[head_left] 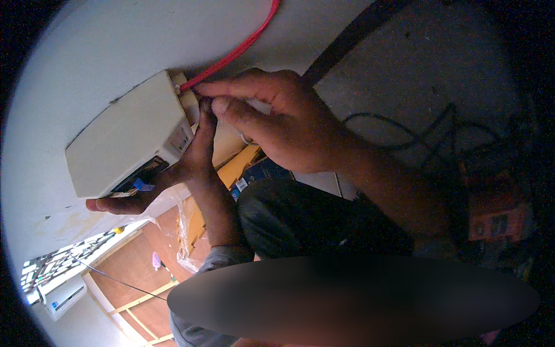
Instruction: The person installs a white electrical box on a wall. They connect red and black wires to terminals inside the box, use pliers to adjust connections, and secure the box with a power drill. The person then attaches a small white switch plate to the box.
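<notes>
A white plastic box (pixel 124 136) sits against the pale wall, tilted in view. On its lower side a dark opening shows a small blue plug (pixel 143 185), and a red cable (pixel 237 51) runs down to its upper right corner. My left hand (pixel 193 165) grips the box from below, with fingers along the bottom edge and the thumb up by the right end. Close to the cable's entry, my right hand (pixel 289 118) has its index finger and thumb pinched near my left thumb. Whatever lies between those fingertips is hidden.
A dark strip (pixel 352 40) crosses the upper right. Black cable (pixel 404 141) lies looped at right, near a red object (pixel 497 217). Below are a dark blue package (pixel 263 173), yellow cardboard (pixel 237 165) and clear plastic film (pixel 184 231). A white device (pixel 63 298) appears at lower left.
</notes>
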### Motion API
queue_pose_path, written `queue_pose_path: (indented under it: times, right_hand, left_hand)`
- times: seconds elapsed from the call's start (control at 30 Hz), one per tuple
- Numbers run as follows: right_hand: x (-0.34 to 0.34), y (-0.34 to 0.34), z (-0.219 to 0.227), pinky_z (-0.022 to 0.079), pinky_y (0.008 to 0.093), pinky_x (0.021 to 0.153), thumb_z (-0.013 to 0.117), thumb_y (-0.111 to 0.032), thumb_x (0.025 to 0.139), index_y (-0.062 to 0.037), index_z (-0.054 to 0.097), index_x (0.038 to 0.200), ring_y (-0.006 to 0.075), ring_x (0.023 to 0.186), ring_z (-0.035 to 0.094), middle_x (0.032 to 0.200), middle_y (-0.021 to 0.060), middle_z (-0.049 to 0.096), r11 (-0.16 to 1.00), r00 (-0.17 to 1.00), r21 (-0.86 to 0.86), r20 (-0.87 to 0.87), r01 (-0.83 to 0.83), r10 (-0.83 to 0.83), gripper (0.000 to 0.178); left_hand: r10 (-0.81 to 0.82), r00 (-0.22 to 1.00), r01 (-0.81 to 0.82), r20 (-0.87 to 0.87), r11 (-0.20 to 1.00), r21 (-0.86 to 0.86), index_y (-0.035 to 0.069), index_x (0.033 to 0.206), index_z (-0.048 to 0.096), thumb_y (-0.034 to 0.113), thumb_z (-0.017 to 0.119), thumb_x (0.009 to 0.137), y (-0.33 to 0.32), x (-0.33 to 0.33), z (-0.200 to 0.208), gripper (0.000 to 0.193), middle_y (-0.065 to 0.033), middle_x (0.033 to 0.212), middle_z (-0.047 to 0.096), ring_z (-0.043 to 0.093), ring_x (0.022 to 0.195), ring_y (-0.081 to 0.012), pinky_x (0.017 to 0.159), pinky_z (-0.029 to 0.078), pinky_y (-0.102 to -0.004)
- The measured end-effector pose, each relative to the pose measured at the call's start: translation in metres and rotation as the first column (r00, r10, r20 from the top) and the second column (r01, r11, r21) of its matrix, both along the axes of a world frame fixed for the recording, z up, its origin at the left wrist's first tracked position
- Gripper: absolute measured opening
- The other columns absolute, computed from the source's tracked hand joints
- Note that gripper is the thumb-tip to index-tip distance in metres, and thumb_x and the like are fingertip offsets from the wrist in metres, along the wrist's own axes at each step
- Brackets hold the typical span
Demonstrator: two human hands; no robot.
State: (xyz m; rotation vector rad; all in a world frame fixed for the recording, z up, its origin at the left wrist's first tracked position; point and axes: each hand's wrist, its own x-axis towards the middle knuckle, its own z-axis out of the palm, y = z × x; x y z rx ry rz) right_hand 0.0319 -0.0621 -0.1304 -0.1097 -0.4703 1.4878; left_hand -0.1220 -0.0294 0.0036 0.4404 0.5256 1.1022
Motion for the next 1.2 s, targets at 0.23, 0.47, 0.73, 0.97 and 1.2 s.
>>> queue_pose_path:
  times: [0.23, 0.47, 0.73, 0.97, 1.2]
  right_hand:
    - [-0.017, 0.007, 0.016, 0.054, 0.0310, 0.091, 0.068, -0.019, 0.101, 0.0025, 0.071, 0.121, 0.0168, 0.103, 0.071, 0.107, 0.0135, 0.077, 0.962, 0.964, -0.067, -0.005, 0.264, -0.265, 0.029]
    - [0.001, 0.007, -0.005, 0.054, 0.0299, 0.090, 0.069, -0.018, 0.100, 0.0015, 0.071, 0.122, 0.0178, 0.100, 0.073, 0.107, 0.0126, 0.077, 0.977, 0.963, 0.167, 0.212, 0.134, -0.168, 0.029]
    - [0.006, 0.007, 0.026, 0.053, 0.0309, 0.094, 0.062, -0.024, 0.104, 0.0014, 0.071, 0.120, 0.0188, 0.099, 0.072, 0.110, 0.0069, 0.075, 0.910, 0.988, -0.385, -0.034, -0.154, 0.153, 0.032]
    - [-0.016, 0.021, 0.052, 0.054, 0.0304, 0.087, 0.064, -0.029, 0.103, -0.0037, 0.070, 0.122, 0.0154, 0.093, 0.072, 0.106, 0.0066, 0.075, 0.921, 0.913, -0.256, -0.361, -0.294, 0.191, 0.032]
    - [-0.035, 0.024, 0.044, 0.054, 0.0273, 0.082, 0.064, -0.027, 0.103, -0.0041, 0.071, 0.120, 0.0127, 0.093, 0.070, 0.103, 0.0051, 0.074, 0.938, 0.937, -0.278, -0.332, -0.207, 0.108, 0.030]
  left_hand:
    - [0.164, 0.985, -0.169, -0.047, 0.977, -0.133, 0.006, 0.159, 0.034, 0.062, 0.044, 0.103, -0.002, -0.067, 0.006, 0.080, -0.0168, 0.165, 0.032, 0.025, 0.155, -0.0357, 0.126, 0.020, -0.0573]
    - [0.051, 0.973, -0.025, -0.227, 0.993, 0.114, 0.008, 0.162, 0.023, 0.072, 0.034, 0.101, 0.003, -0.089, -0.006, 0.089, -0.0126, 0.167, 0.029, 0.025, 0.155, -0.0299, 0.127, 0.020, -0.0496]
    - [0.778, 0.200, 0.459, -0.596, 0.463, 0.759, 0.003, 0.159, 0.021, 0.066, 0.045, 0.100, -0.015, -0.021, 0.012, 0.089, -0.0164, 0.162, 0.033, 0.029, 0.152, -0.0314, 0.125, 0.024, -0.0493]
    - [0.976, -0.117, 0.819, 0.183, -0.009, 0.573, -0.001, 0.156, 0.020, 0.060, 0.054, 0.098, -0.010, 0.011, 0.046, 0.091, -0.0196, 0.158, 0.036, 0.032, 0.149, -0.0326, 0.123, 0.028, -0.0490]
    - [0.998, -0.055, 0.742, 0.027, 0.023, 0.670, 0.002, 0.157, 0.020, 0.051, 0.071, 0.092, -0.008, 0.015, 0.046, 0.096, -0.0189, 0.157, 0.037, 0.037, 0.146, -0.0353, 0.121, 0.031, -0.0511]
